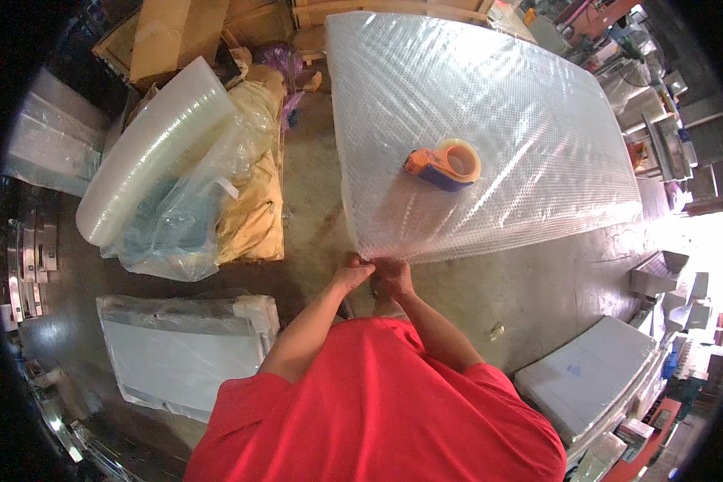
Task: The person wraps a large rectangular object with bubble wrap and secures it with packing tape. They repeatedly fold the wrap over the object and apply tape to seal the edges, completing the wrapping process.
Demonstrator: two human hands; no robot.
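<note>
Gripping the near edge of the bubble-wrapped panel (pixel 490 120), the left hand (pixel 352 273) and right hand (pixel 392 277) pinch the wrap side by side, fingers closed on it. An orange tape dispenser (pixel 443 164) rests on the panel's middle, toward that near edge. A roll of clear plastic film (pixel 149 149) lies well apart, beyond the panel's left edge.
</note>
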